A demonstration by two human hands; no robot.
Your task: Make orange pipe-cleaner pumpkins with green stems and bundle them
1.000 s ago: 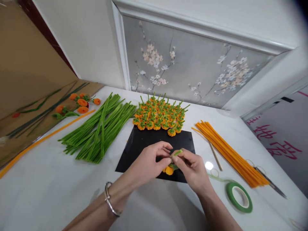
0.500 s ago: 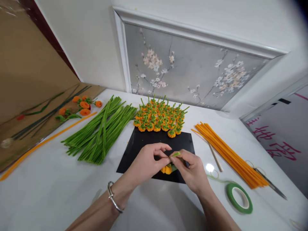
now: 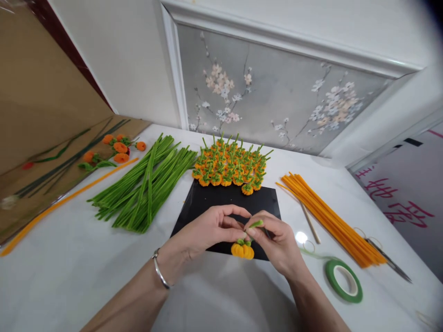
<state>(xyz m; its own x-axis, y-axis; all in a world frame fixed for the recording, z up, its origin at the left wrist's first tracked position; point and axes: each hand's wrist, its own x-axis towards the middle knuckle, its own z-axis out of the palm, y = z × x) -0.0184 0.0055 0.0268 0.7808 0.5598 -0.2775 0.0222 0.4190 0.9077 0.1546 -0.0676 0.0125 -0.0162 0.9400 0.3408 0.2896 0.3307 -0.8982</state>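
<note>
Over the black mat (image 3: 204,203), a small pipe-cleaner pumpkin (image 3: 242,250) hangs from my fingers, orange below with green at its top. My left hand (image 3: 216,228), with a silver bangle on the wrist, pinches the pumpkin's green top between thumb and fingers. My right hand (image 3: 275,235) is closed on the pumpkin's green stem (image 3: 256,224), whose fuzzy tip pokes out above the thumb. The fingertips of both hands nearly meet, and part of the stem is hidden between them. Behind the hands stand rows of finished pumpkins (image 3: 228,166) with upright green stems.
Green pipe cleaners (image 3: 148,189) lie to the left, orange pipe cleaners (image 3: 328,216) to the right. Green floral tape (image 3: 344,280), scissors (image 3: 389,260) and a thin stick (image 3: 310,223) are on the right. Orange flowers (image 3: 121,147) lie at the back left, near one long orange strip (image 3: 69,205).
The pumpkin has come further into view below my fingers, slightly lower and turned so its orange lobes show. Both hands keep their pinch, and the view has tilted a little.
</note>
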